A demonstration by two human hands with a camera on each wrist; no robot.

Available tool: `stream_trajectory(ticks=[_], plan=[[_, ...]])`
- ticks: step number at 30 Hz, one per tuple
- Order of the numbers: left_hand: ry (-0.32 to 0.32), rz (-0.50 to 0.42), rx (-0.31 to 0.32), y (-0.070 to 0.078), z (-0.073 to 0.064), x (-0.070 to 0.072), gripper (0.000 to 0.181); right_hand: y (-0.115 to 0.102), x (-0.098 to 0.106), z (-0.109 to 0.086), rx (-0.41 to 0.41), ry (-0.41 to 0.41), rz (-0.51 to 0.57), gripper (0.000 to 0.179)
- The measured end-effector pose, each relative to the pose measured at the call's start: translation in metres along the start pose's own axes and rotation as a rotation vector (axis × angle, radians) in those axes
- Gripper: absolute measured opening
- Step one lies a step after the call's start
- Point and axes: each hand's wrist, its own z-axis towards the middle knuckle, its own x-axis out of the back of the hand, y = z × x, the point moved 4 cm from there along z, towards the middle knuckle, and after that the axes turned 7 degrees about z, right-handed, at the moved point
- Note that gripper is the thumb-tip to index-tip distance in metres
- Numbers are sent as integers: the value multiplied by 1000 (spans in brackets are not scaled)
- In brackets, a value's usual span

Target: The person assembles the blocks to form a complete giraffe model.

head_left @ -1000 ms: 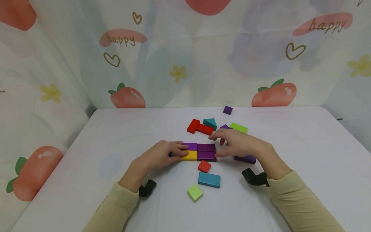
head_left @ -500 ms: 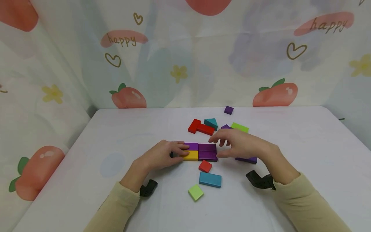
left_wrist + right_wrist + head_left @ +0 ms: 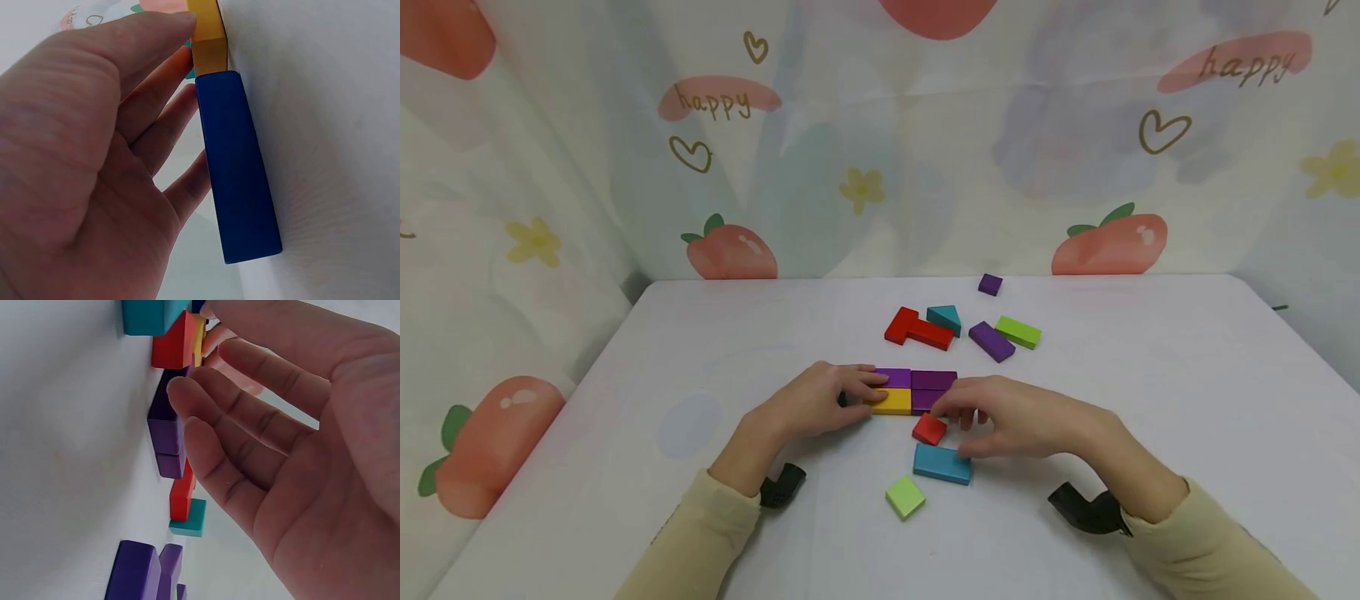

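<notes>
From here, the left hand (image 3: 823,400) rests with extended fingers on the yellow block (image 3: 892,402) and purple block (image 3: 895,378), apparently steadying their snug, flat group against the table (image 3: 842,558). The right hand (image 3: 1022,419) is loosely parted, gripping nothing I can see, perhaps to span the red block (image 3: 929,429) and teal block (image 3: 936,463) beside the group; whether it touches them, I cannot tell.

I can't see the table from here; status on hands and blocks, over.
Left hand: fingers touching yellow block. Right hand: nothing gripped, fingers by small red block. Long teal block close beside it.
</notes>
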Motion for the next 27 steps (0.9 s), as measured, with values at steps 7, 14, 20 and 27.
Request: stream_trajectory(ticks=[7,14,20,27], plan=[[5,5,0,0,0,-1,37,-2,-10,-6,-2,-37,30,41],[6,7,-8,0,0,-1,37,4,-5,-10,18,-1,26,42],[11,-3,-16,0,0,0,36,18,13,-20,-13,99,-10,41],[6,4,-8,0,0,1,37,35,32,-32,-59,189,-53,42]])
